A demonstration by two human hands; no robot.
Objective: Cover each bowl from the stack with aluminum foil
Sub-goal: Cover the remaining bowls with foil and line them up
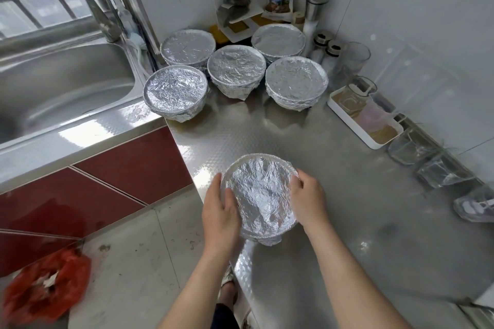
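A bowl wrapped in crinkled aluminum foil (260,193) sits near the front edge of the steel counter (334,208). My left hand (220,215) cups its left side, fingers curled round the foil rim. My right hand (307,199) grips the right side, thumb on the rim. The foil sags inward over the bowl's mouth. Several more foil-covered bowls stand grouped at the back of the counter, among them one at the front left (176,92), one in the middle (236,69) and one at the right (296,81).
A steel sink (61,88) with a tap lies to the left. A white tray (365,117) and several glasses line the right wall. A shelf rack, jars and shakers fill the back corner. A red plastic bag (42,294) lies on the floor.
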